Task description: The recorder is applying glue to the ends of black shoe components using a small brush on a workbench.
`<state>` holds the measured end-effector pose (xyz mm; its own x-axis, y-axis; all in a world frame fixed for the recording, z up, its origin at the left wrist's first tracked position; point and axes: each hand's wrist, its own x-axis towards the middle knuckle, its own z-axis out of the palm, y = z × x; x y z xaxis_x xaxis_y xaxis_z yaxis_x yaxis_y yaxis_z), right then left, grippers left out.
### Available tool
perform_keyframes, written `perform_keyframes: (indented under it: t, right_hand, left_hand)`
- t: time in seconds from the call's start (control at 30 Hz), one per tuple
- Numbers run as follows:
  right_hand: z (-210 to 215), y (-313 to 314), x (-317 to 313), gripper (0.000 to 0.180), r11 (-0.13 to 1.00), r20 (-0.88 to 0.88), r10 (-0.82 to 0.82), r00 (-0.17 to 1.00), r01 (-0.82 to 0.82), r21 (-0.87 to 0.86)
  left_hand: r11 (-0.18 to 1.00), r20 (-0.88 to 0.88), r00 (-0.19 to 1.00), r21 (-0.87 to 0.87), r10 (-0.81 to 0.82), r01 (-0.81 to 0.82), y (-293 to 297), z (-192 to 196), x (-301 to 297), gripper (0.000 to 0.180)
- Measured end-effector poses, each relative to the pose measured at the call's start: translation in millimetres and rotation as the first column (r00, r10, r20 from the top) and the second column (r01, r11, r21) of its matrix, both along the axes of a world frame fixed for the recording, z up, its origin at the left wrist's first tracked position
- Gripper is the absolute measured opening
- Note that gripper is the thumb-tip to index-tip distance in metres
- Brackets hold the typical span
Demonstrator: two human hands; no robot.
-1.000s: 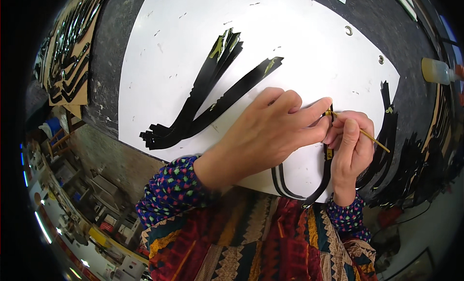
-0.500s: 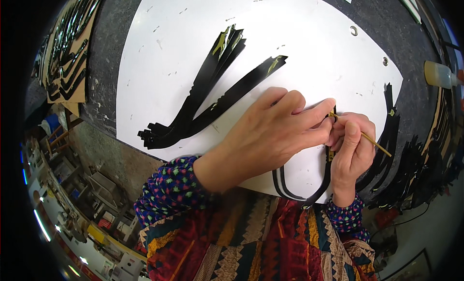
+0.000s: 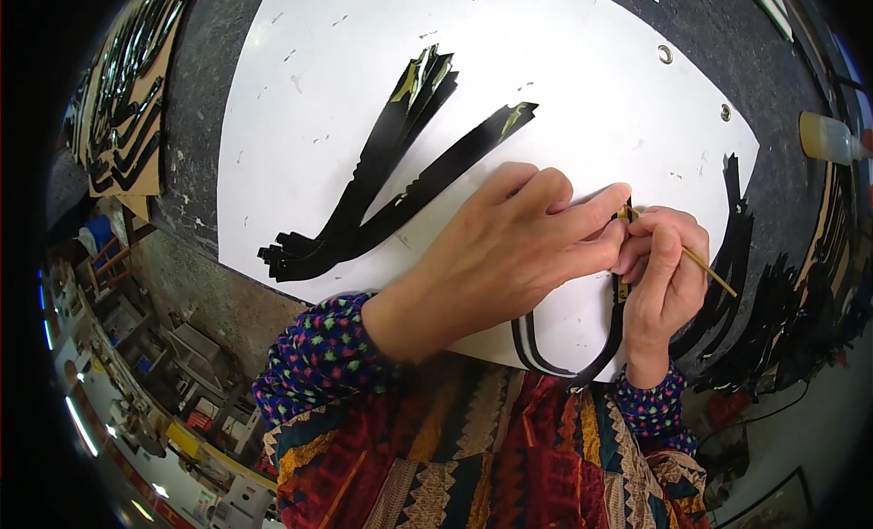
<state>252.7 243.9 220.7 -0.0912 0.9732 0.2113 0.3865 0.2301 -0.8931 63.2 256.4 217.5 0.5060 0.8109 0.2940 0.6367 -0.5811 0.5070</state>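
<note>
A curved black strip (image 3: 600,361) runs up from the sheet's near edge into my hands, with small yellowish marks along its upper part. My left hand (image 3: 518,242) pinches this strip near its top end, thumb and forefinger together. In my right hand (image 3: 668,265) is a thin yellow-brown stick (image 3: 714,272), held like a pen, its tip against the strip beside my left fingertips. The other right fingers partly hide the strip. To the left, several black strips (image 3: 377,165) lie stacked in two fanned bundles on the white sheet (image 3: 564,74).
More black strips (image 3: 732,247) lie in a heap at the right edge. A bottle of pale yellow liquid (image 3: 823,138) rests at far right. At far left, cardboard (image 3: 150,156) carries shiny black pieces. Metal eyelets (image 3: 666,54) pierce the sheet.
The stick's tip has shifted very slightly along the strip. My left hand keeps its pinch, and the bundles stay where they were.
</note>
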Motion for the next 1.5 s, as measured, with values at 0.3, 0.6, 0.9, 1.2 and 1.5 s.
perform_keyframes:
  t: [0.3, 0.6, 0.9, 1.2, 1.5]
  right_hand:
    - [1, 0, 1, 0.019, 1.000, -0.016, 0.002, 1.000, -0.002, -0.009]
    - [13, -17, 1, 0.017, 0.995, 0.284, -0.095, 0.954, 0.081, 0.060]
    - [13, -24, -4, 0.022, 0.989, 0.409, -0.137, 0.902, 0.100, 0.109]
    - [12, -30, 4, 0.018, 0.976, 0.355, -0.215, 0.910, 0.190, 0.105]
    - [23, -56, 18, 0.019, 0.983, 0.394, -0.166, 0.904, 0.184, -0.009]
  left_hand:
    - [1.000, 0.004, 1.000, -0.006, -0.012, 0.012, 0, 1, -1, 0.012]
    - [0.995, 0.012, 0.998, -0.071, -0.068, 0.068, 1, 4, -8, 0.030]
    - [0.996, 0.047, 0.996, -0.050, -0.078, 0.080, 2, -3, -8, 0.046]
    - [0.994, 0.101, 0.991, -0.060, -0.088, 0.094, 3, 0, -10, 0.042]
    - [0.995, 0.111, 0.991, -0.058, -0.071, 0.078, 3, -3, -11, 0.037]
